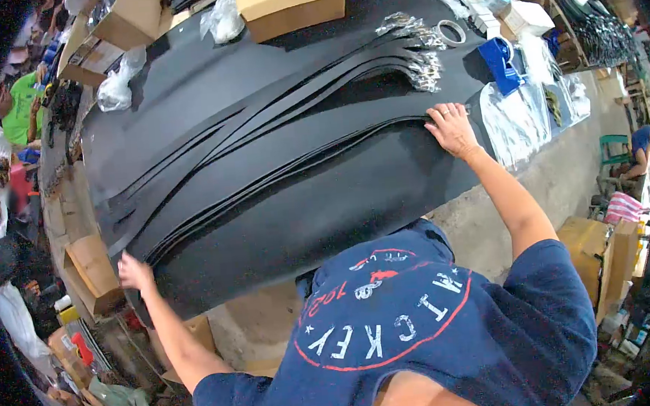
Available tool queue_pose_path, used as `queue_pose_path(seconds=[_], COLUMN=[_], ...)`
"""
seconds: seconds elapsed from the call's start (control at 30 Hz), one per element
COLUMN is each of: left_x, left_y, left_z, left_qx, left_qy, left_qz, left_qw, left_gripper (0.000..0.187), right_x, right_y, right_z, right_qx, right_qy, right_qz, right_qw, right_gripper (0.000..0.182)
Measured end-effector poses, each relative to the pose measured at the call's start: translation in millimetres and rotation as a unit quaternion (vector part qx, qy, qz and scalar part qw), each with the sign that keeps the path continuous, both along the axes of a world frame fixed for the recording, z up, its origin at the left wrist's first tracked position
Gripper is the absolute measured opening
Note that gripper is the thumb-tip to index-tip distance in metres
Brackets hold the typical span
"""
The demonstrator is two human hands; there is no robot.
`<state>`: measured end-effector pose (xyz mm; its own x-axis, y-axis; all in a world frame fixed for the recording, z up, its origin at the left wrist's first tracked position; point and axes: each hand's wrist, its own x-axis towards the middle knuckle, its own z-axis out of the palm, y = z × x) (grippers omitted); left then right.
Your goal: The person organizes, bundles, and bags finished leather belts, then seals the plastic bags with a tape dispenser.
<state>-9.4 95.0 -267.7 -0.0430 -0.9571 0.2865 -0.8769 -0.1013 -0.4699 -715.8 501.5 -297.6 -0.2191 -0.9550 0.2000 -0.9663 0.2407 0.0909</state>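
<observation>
A bundle of long, thin black straps (pixel 299 158) lies in a shallow curve across the black tabletop between my two hands. My right hand (pixel 453 129) is at the bundle's right end, its bent fingers closed over the strap ends. At the left edge of the table, my left hand (pixel 135 273) is beside the other end of the bundle, slightly smeared by motion; I cannot tell whether it grips the straps. Farther back lies a second group of black straps (pixel 257 117), with shiny metal-looking pieces (pixel 423 71) clustered at its right end.
A cardboard box (pixel 290 7) and plastic bags (pixel 223 20) stand along the far side. Right of my right hand are clear plastic packets (pixel 516 123), a blue packet (pixel 501 67) and a tape roll (pixel 451 33). One person in green (pixel 24 108) is at far left, another (pixel 645 149) at far right.
</observation>
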Motion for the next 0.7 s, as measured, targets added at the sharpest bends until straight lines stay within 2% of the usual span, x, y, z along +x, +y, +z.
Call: queue_pose_path(seconds=[0.07,0.1,0.13,0.17,0.23,0.3,0.33,0.4,0.47,0.5,0.53,0.6,0.63,0.67,0.7], left_x=[-84,-152,-214,-284,-394,-491,-529,-592,-640,-653,-662,-680,-683,-687,-689], left_y=[-22,-18,-16,13,50,95,112,141,156,163,170,177,174,172,171], left_z=[9,21,19,38,37,50,45,30,9,7,5,-9,-21,-22,-24], left_qx=[-0.009,-0.026,-0.033,0.027,0.093,0.154,0.177,0.176,0.125,0.105,0.106,0.103,0.039,0.038,0.099], left_qy=[0.151,0.242,0.274,0.32,0.349,0.33,0.311,0.262,0.13,0.1,0.095,0.017,0.061,0.055,0.048], left_qz=[-0.222,-0.343,-0.424,-0.444,-0.56,-0.645,-0.687,-0.728,-0.741,-0.749,-0.753,-0.694,-0.716,-0.72,-0.707], left_qw=[0.963,0.907,0.862,0.836,0.745,0.671,0.632,0.609,0.647,0.646,0.642,0.712,0.694,0.691,0.699], left_gripper=[0.053,0.05,0.043,0.042,0.053,0.06,0.071,0.08,0.079,0.068,0.068,0.066,0.052,0.052,0.053], right_x=[1,1,1,0,0,2,3,4,5,6,6,4,4,4,3], right_y=[0,1,1,1,2,2,2,3,3,3,3,3,4,4,4], right_z=[4,6,7,7,8,7,7,9,12,12,12,10,8,7,6], right_qx=[0.004,-0.005,-0.015,-0.032,-0.014,-0.016,-0.02,-0.033,-0.038,-0.039,-0.025,-0.018,-0.026,-0.035,-0.044], right_qy=[-0.01,-0.017,-0.024,-0.026,-0.035,-0.036,-0.043,-0.041,-0.044,-0.047,-0.057,-0.07,-0.066,-0.063,-0.06], right_qz=[-0.007,0.001,0.007,0.016,0.008,-0.001,-0.002,-0.003,-0.004,-0.011,-0.013,-0.02,-0.015,-0.009,-0.006], right_qw=[1.0,1.0,1.0,0.999,0.999,0.999,0.999,0.999,0.998,0.998,0.998,0.997,0.997,0.997,0.997], right_gripper=[0.033,0.032,0.032,0.032,0.032,0.032,0.032,0.032,0.032,0.032,0.032,0.032,0.032,0.032,0.033])
